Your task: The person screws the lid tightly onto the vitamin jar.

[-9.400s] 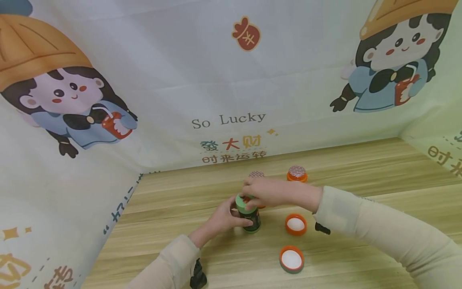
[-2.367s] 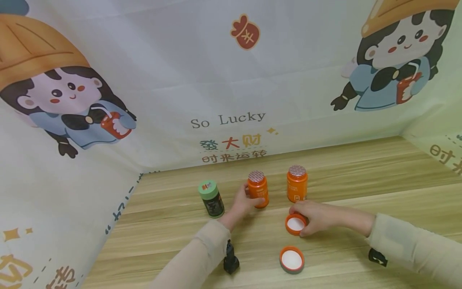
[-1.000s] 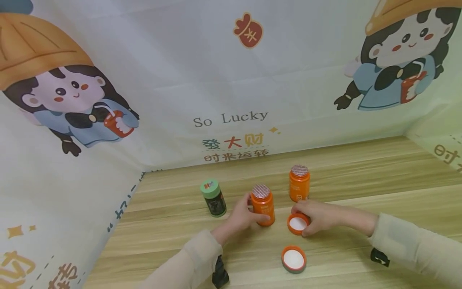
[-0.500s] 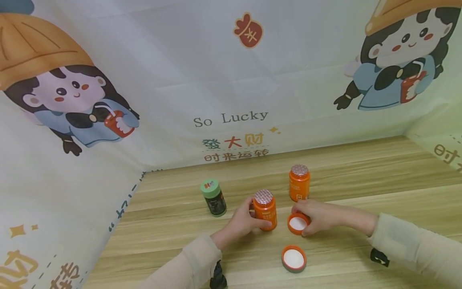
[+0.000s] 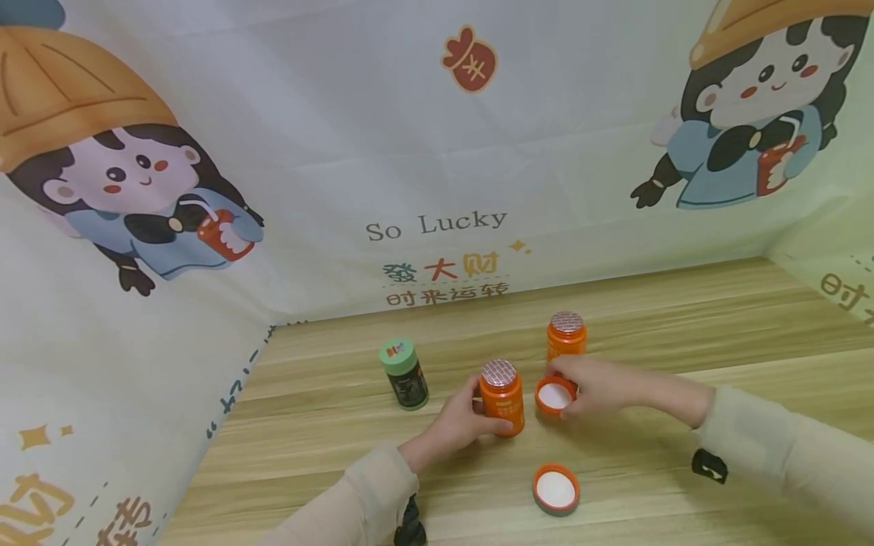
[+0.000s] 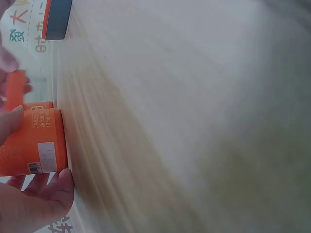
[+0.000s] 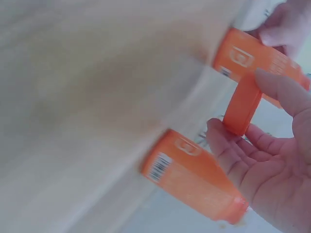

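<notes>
My left hand [image 5: 454,418] grips an orange bottle [image 5: 503,409] around its side; the bottle stands upright on the table, its mouth covered by a patterned foil seal. With thumb and fingertips, my right hand [image 5: 601,387] pinches an orange cap [image 5: 554,396], white inside facing up, just right of that bottle. The right wrist view shows the cap [image 7: 243,103] edge-on, raised off the table. A second orange bottle [image 5: 567,345], foil-sealed too, stands behind my right hand, its lower part hidden. An orange-rimmed grey cap [image 5: 555,489] lies inside-up near the front.
A dark bottle with a green lid [image 5: 403,373] stands upright to the left. The wood-grain table [image 5: 307,440] meets a printed cloth backdrop [image 5: 328,182] behind and at the sides.
The left hand let go of the green-lidded bottle, now capped farther left, and brought the orange bottle nearer. In the last half second, the right hand lifted the orange cap slightly up and left.
</notes>
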Tool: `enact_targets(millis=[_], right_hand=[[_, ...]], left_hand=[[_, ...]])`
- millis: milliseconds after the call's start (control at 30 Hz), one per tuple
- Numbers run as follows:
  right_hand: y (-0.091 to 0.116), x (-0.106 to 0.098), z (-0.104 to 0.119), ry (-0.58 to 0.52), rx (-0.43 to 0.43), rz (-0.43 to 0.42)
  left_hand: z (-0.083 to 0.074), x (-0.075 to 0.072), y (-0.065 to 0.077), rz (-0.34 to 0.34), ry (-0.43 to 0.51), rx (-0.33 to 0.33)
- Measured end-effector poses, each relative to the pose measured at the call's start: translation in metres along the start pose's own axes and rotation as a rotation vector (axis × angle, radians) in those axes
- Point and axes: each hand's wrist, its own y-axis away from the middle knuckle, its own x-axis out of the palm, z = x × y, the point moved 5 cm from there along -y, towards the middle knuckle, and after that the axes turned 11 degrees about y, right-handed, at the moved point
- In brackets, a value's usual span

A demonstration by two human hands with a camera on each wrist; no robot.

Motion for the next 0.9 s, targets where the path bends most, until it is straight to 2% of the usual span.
enact_targets(millis=[267, 500, 733, 900], right_hand=[[-0.012, -0.025, 0.011, 0.003, -0.02, -0.072], [-0.015, -0.035, 0.017, 0.055, -0.039, -0.112], [-0.016, -0.043, 0.026, 0.129, -0.049, -0.138], [-0.02, -0.045, 0.029, 0.115, -0.023, -0.158]], left_hand=[[0.002, -0.001, -0.001, 0.005, -0.019, 0.0], [0.003, -0.002, -0.002, 0.006, -0.06, -0.002], [0.002, -0.002, -0.002, 0.002, -0.055, -0.015], [0.004, -0.003, -0.003, 0.001, -0.048, -0.024]])
